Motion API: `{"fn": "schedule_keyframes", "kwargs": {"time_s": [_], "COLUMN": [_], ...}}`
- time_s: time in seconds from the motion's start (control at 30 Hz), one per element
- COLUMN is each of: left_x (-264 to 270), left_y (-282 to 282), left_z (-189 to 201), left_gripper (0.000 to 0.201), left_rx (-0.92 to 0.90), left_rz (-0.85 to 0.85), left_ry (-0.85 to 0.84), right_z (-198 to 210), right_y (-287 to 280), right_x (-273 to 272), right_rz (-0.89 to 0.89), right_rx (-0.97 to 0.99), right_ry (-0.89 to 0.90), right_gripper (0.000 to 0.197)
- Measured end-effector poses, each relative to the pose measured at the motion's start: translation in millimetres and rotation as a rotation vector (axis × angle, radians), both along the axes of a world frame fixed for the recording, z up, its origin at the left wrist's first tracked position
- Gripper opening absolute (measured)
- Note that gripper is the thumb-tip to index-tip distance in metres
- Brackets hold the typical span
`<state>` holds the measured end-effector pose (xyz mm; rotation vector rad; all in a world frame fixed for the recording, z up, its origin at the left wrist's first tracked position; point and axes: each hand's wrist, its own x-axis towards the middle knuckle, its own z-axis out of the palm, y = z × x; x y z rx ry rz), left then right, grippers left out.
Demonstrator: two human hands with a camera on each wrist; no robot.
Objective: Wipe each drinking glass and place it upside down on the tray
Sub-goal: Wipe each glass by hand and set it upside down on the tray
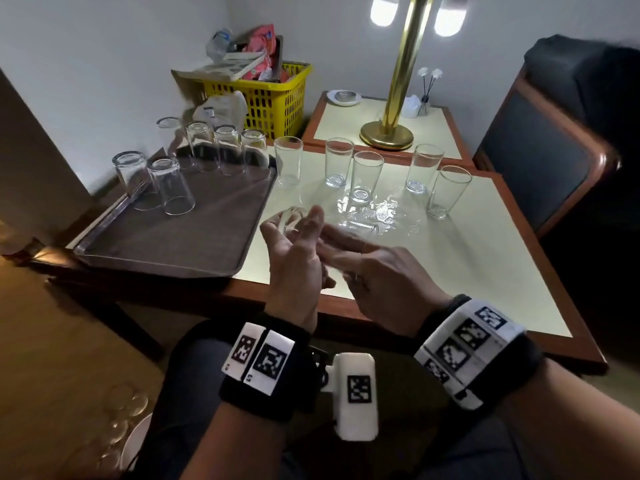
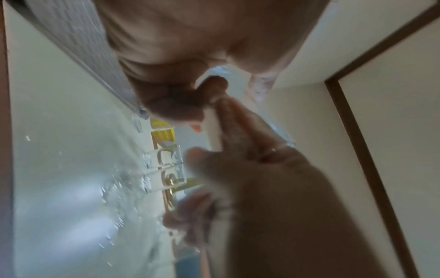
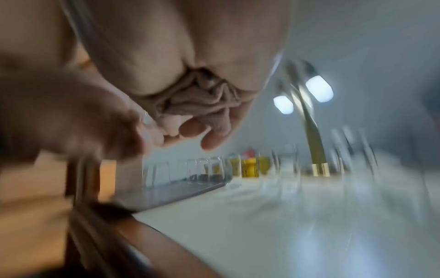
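1. The drinking glass [image 1: 289,218], clear and smooth-walled, lies on its side in the air between both hands, just above the front of the desk [image 1: 467,265] and beside the tray's right edge.
2. The left hand [image 1: 294,258] is palm up, its fingers [image 1: 313,220] curled round the thick base end of the glass.
3. The right hand [image 1: 377,275] meets the glass from its mouth end, fingers [image 1: 343,239] stretched toward the left palm. The right wrist view is blurred and shows a wrinkled tan mass at the palm, so I cannot tell whether this hand grips anything.
4. The tray [image 1: 194,237] is a flat brown rectangle with rounded corners and a low rim, overhanging the desk's left end.
5. 6 upturned glasses [image 1: 171,185] stand on it: 4 in a back row, 2 nearer the left rim.
6. 5 upright glasses [image 1: 365,176] stand apart on the pale, glossy desk top, which has a wooden border.
7. Wet glints [image 1: 377,216] spread across the desk in front of them.
8. Behind stand a perforated yellow plastic basket [image 1: 277,95] and a polished brass lamp [image 1: 388,135] with a round foot.
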<state>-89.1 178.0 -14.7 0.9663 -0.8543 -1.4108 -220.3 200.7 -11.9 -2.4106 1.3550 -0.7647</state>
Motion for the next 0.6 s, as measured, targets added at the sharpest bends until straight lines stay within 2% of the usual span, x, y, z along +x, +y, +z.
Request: {"fn": "schedule_keyframes", "kwargs": {"time_s": [0.03, 0.07, 0.13, 0.17, 0.2, 0.23, 0.27, 0.33, 0.37, 0.4, 0.43, 0.5, 0.53, 0.57, 0.6], "left_x": [0, 0, 2, 4, 5, 5, 5, 3, 2, 2, 2, 5, 6, 7, 6], "left_y": [0, -1, -2, -2, -4, -5, -5, -4, -4, -3, -1, -1, -2, -5, -7], "left_z": [1, -1, -5, -5, -7, -6, -3, 1, 2, 1, 0, -3, -4, -5, -5], "left_gripper": [0.03, 0.033, 0.038, 0.039, 0.039, 0.038, 0.037, 0.045, 0.054, 0.062, 0.063, 0.05, 0.047, 0.048, 0.05], "left_rx": [0.002, -0.023, -0.109, -0.146, -0.162, -0.148, -0.103, -0.014, 0.0, -0.014, -0.051, -0.16, -0.171, -0.147, -0.102], "left_rz": [0.012, 0.009, -0.018, -0.032, -0.039, -0.043, -0.04, -0.039, -0.019, -0.005, -0.006, -0.038, -0.055, -0.068, -0.07], "left_ry": [0.051, 0.086, 0.093, 0.074, 0.051, 0.031, 0.009, 0.009, 0.04, 0.074, 0.092, 0.119, 0.133, 0.122, 0.079], "right_z": [-2, 0, 5, 9, 10, 9, 9, 8, 6, 4, 4, 8, 11, 11, 10], "right_y": [-2, -2, -1, 0, 1, 1, 1, -1, -1, -2, -2, -1, 0, 0, 0], "right_x": [-1, -2, -5, -6, -7, -8, -8, -1, -1, -2, -3, -3, -3, -4, -6], "right_rz": [0.019, 0.065, 0.136, 0.159, 0.174, 0.144, 0.102, 0.051, 0.058, 0.085, 0.115, 0.169, 0.184, 0.178, 0.142], "right_rx": [-0.005, 0.095, 0.5, 0.677, 0.739, 0.66, 0.479, 0.083, -0.003, -0.003, 0.113, 0.516, 0.657, 0.689, 0.603], "right_ry": [-0.012, -0.163, -0.62, -0.794, -0.864, -0.796, -0.616, -0.115, -0.013, -0.043, -0.191, -0.618, -0.77, -0.815, -0.733], "right_gripper": [0.096, 0.091, 0.077, 0.072, 0.071, 0.072, 0.077, 0.09, 0.093, 0.093, 0.09, 0.077, 0.072, 0.071, 0.076]}}
